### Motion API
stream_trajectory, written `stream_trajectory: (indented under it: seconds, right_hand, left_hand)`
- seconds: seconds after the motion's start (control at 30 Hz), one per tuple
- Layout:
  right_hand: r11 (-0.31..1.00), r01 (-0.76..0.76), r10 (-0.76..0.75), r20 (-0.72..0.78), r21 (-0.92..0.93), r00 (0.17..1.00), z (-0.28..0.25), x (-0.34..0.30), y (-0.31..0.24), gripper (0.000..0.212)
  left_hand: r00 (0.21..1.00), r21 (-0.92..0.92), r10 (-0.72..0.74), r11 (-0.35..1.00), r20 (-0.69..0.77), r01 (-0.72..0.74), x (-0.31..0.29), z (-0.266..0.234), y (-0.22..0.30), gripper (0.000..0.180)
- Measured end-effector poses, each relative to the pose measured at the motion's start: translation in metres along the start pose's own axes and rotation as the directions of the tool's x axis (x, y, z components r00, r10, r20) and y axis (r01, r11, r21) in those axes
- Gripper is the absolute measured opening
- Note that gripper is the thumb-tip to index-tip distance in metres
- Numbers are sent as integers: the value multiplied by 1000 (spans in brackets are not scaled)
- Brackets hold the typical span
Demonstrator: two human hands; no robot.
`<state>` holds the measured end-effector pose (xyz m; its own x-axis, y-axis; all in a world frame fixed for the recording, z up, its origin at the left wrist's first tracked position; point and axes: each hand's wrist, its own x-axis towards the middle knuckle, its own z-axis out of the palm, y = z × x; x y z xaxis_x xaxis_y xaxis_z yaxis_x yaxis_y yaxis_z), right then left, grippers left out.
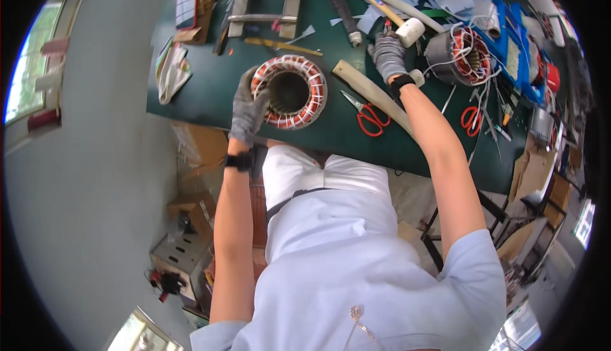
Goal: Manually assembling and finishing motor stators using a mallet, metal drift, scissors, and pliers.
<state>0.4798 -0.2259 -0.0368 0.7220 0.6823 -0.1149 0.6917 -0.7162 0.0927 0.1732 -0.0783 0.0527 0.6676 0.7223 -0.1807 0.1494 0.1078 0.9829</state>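
Observation:
A motor stator [314, 90] with copper-red windings laced in white cord rests on the green table, its round bore facing up. My left hand [248, 106], in a grey glove, grips the stator's left rim. Out to the right, my gloved right hand [387, 55] is closed beside a white-headed mallet [410, 31] with a yellow handle. At its fingertips shows a small dark and red thing, too small to name. Between the hands lie red-handled scissors [370, 120] and a long pale wooden bar [372, 93].
A second stator [455, 55] with loose white leads stands at the right, near blue bins [509, 52]. A metal frame [265, 7], a phone [186, 2] and a folded cloth [172, 71] lie at the back left. More red-handled scissors [471, 120] lie right.

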Motion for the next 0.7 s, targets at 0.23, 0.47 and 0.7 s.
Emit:
stream_trajectory:
  seconds: [0.23, 0.47, 0.7]
  right_hand:
    - [889, -5, 15, -16, 458, 1000, 14, 4, 35, 40]
    - [-294, -598, -626, 322, 746, 710, -81, -130, -1, 38]
    - [-187, -831, -664, 556, 524, 500, -109, -149, -46, 46]
  left_hand:
    - [934, 618, 350, 750, -67, -236, 8, 8, 7, 50]
    - [895, 900, 431, 336, 113, -276, -70, 81, 28, 49]
    - [866, 920, 486, 273, 119, -280, -64, 57, 15, 57]
